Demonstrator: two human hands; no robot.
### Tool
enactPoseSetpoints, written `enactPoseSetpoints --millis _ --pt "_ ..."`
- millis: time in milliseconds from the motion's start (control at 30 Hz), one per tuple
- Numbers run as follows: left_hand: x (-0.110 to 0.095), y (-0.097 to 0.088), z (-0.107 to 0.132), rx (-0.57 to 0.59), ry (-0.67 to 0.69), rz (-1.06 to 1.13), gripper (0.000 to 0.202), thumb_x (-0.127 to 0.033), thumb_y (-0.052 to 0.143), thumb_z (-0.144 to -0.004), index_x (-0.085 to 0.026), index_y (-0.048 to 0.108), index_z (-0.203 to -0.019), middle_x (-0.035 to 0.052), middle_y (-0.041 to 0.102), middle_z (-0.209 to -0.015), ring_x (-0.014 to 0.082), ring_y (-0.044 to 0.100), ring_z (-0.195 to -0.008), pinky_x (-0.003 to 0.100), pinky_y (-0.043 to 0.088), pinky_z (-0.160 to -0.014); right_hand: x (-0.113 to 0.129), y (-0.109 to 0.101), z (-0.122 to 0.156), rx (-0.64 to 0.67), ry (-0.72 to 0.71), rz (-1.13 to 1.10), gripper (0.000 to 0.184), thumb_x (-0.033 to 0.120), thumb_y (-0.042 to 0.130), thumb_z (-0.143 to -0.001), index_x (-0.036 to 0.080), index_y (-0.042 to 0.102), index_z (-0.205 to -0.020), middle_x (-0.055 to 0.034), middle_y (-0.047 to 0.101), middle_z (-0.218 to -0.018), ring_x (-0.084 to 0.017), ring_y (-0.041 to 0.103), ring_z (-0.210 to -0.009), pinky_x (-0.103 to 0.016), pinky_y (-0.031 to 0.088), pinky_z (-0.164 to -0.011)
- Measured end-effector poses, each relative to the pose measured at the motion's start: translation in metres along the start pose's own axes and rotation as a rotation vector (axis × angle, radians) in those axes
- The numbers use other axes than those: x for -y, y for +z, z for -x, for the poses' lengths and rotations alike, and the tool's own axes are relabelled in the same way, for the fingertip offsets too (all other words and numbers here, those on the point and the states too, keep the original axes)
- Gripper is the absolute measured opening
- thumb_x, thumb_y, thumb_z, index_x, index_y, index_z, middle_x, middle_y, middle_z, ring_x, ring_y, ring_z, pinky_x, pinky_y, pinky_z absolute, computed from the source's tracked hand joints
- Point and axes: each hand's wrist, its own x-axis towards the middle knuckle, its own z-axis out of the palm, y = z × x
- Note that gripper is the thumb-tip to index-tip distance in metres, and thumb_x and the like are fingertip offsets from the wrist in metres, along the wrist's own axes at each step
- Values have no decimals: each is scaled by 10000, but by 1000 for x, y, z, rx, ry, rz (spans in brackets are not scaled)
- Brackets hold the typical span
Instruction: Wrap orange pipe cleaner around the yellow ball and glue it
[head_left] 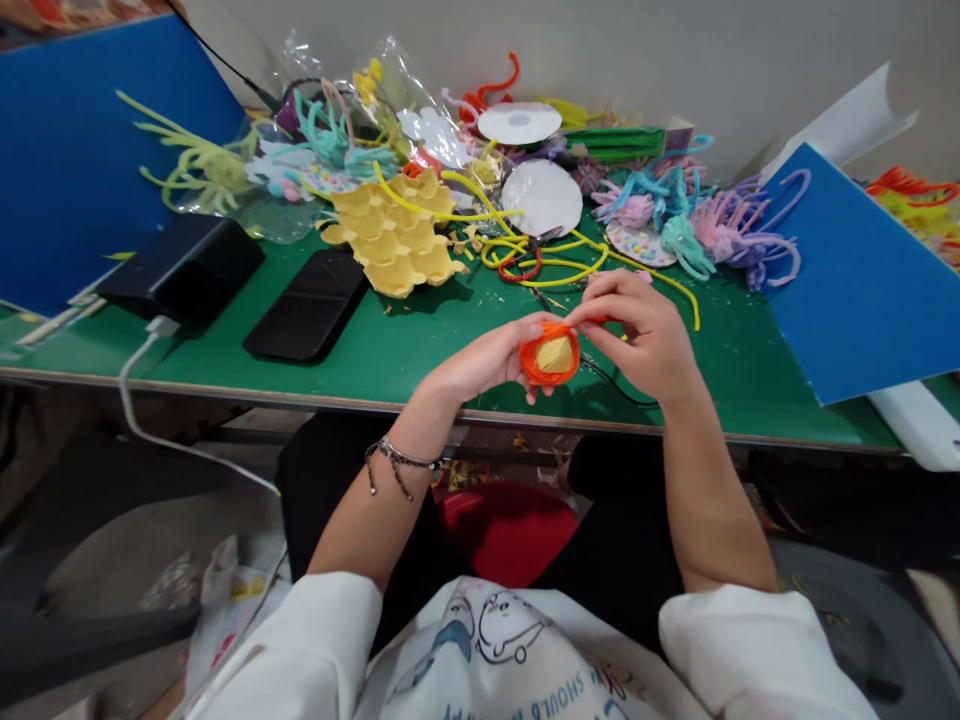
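My left hand is closed around a small round piece with an orange fuzzy rim and a yellowish cardboard middle, held just above the table's front edge. My right hand pinches an orange pipe cleaner at the piece's upper right side. Just beyond my hands lie red-handled scissors and long yellow pipe cleaners. A yellow egg carton piece with torn edges rests farther left.
On the green table a black phone and a black box with a white cable lie left. Blue boards stand at both sides. Pipe cleaner bundles, white discs and plastic bags line the back. Below is a red container.
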Motion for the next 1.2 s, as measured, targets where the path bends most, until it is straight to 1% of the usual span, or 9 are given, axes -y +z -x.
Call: enactPoseSetpoints --millis 133,267,433,633,800,967,1033,1100,1200 --pt "0 -1 2 15 -26 -4 428 -462 633 -782 -164 493 -1055 12 649 -790 152 658 -606 223 508 -460 2 2 0 18 -36 13 150 149 625 -871 249 737 -861 -12 643 -888 -160 621 -872 -330 505 -805" --pt "0 -1 3 39 -75 -20 367 -358 595 -781 -162 489 -1073 25 668 -822 152 674 -651 213 518 -498 3 2 -1 26 -41 12 149 126 627 -863 233 731 -861 -12 640 -881 -156 615 -867 -326 502 -811" --pt "-2 1 3 28 -119 -56 388 -263 550 -740 -167 487 -1111 17 656 -847 146 663 -670 217 516 -526 5 3 0 47 -29 12 143 129 619 -864 226 724 -863 -14 636 -888 -160 607 -874 -329 501 -820" --pt "-1 2 2 -34 -33 -60 304 -262 543 -709 -184 514 -1001 4 603 -838 132 606 -697 209 505 -518 6 3 0 63 7 41 144 160 600 -867 249 711 -881 -14 647 -912 -171 605 -874 -354 500 -849" --pt "2 -3 0 -48 -10 -25 316 -306 556 -733 -189 493 -1020 -4 591 -815 142 577 -669 225 461 -481 3 6 0 75 39 38 139 175 590 -872 246 709 -886 -17 653 -906 -172 602 -865 -349 496 -831" --pt "3 -6 0 -56 -16 37 290 -280 567 -758 -188 500 -1025 -8 604 -807 126 591 -645 212 460 -502 -1 8 1 80 42 17 130 173 579 -892 213 701 -903 -28 654 -913 -161 602 -872 -321 491 -812" --pt "2 -7 0 -57 -20 67 343 -296 572 -761 -186 508 -1080 1 624 -827 130 615 -659 207 472 -512 -2 8 1 82 56 -17 129 226 582 -908 200 695 -965 -42 658 -949 -168 606 -908 -327 497 -839" --pt "2 -9 0 -66 -11 107 410 -324 555 -769 -184 511 -1151 12 643 -849 131 622 -655 216 489 -530 -3 9 1 114 72 -72 256 353 631 -890 203 668 -1094 -66 651 -1051 -196 603 -993 -353 508 -878" --pt "2 -12 -1 -85 6 153 468 -342 499 -798 -164 507 -1230 37 671 -870 136 625 -641 232 498 -550 -4 13 2 192 88 -87 597 522 729 -774 230 576 -1271 -98 599 -1226 -262 563 -1148 -438 492 -973"
